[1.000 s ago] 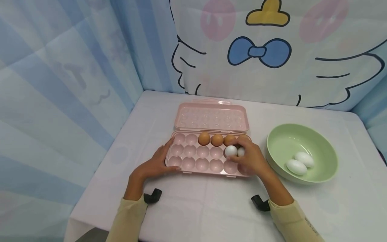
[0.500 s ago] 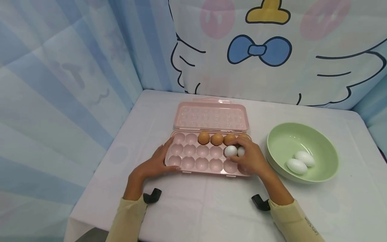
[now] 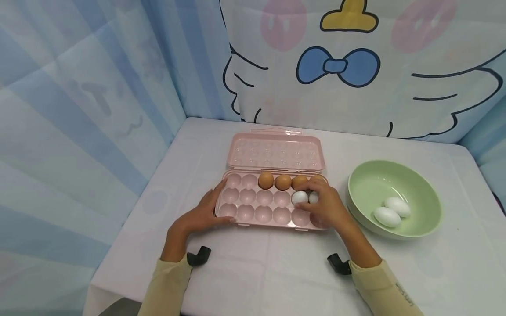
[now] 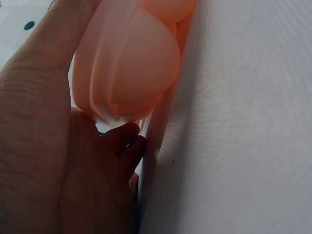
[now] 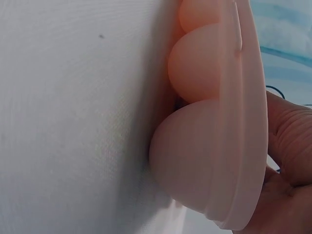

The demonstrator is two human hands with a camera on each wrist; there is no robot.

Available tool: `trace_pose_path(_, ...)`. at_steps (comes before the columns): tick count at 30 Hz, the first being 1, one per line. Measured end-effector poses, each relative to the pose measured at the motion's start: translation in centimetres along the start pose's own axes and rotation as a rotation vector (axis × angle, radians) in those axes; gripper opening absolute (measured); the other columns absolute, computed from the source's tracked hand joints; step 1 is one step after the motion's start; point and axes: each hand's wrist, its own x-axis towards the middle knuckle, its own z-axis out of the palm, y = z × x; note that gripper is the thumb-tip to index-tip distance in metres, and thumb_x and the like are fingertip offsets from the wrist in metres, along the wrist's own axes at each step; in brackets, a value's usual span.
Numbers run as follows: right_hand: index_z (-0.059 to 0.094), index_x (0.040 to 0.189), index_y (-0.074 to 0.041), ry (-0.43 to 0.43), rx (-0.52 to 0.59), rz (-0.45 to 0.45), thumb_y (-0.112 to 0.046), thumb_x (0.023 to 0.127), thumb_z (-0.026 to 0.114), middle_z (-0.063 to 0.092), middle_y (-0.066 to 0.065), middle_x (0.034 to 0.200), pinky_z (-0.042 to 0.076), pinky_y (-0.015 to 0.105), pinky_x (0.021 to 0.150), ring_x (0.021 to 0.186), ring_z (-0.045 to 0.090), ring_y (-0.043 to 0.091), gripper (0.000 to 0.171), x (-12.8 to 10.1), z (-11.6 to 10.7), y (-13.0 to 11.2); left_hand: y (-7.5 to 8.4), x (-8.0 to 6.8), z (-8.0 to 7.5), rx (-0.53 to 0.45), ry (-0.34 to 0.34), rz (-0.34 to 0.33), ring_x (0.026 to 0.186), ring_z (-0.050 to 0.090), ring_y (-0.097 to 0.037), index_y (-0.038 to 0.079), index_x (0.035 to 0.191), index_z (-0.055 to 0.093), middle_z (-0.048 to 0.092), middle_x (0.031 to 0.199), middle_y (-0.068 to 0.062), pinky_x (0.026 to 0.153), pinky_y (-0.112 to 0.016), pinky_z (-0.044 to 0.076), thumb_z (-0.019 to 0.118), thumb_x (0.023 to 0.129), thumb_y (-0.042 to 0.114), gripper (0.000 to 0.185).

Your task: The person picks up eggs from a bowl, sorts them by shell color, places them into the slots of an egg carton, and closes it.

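Fingers and thumb of your R hand [image 3: 327, 205] pinch a white egg [image 3: 299, 198] in the pink tray [image 3: 254, 206] in the head view, fingertips at its rear, thumb at its front. That egg is in the tray's middle row, 5th cup from L; can't tell if it's fully seated. A second white egg [image 3: 313, 197] is just R of it, partly hidden by your hand. Your L hand [image 3: 203, 215] grips the tray's L end, thumb at the front edge, fingers along the side. Brown eggs [image 3: 282, 182] sit in the tray's back row, R of its two L-most cups; three show well, a 4th is mostly covered by your R hand. Lid [image 3: 276, 151] lies open behind the tray. Green bowl [image 3: 363, 188] is R of the tray, w/ two loose eggs [image 3: 387, 217], white & touching, inside. Table [image 3: 257, 272] under the tray has a white cloth; curtain [image 3: 336, 105] w/ blue bow print hangs behind.

L wrist view: your L hand is up close against the tray's end, fingertips bent by its corner; rounded cup undersides show.

R wrist view: tray's side & cup undersides near the cloth; part of your R hand shows past the rim, fingertips & egg hidden.
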Motion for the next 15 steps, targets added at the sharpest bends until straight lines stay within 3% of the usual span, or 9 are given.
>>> trace_pose_path(8, 0.079, 0.114, -0.006, -0.027, -0.037, 0.037, -0.004, 0.076, 0.092, 0.061, 0.006, 0.108, 0.047, 0.047, 0.091, 0.109, 0.052, 0.028, 0.040, -0.10, 0.38, -0.46, -0.02, 0.04, 0.10, -0.010, 0.002, 0.010, 0.157, 0.005, -0.030, 0.020, 0.168, 0.000, 0.007, 0.172, -0.008, 0.124, -0.052, 0.001, 0.083, 0.084, 0.051, 0.122)
trace_pose_path(15, 0.078, 0.114, -0.006, -0.005, -0.065, 0.014, -0.002, 0.074, 0.092, 0.063, 0.007, 0.110, 0.048, 0.048, 0.092, 0.109, 0.054, 0.028, 0.042, -0.20, 0.31, -0.42, -0.04, 0.09, 0.16, -0.005, 0.003, 0.016, 0.157, 0.005, -0.029, 0.020, 0.168, 0.000, 0.007, 0.172, -0.008, 0.124, -0.052, 0.001, 0.082, 0.084, 0.051, 0.122)
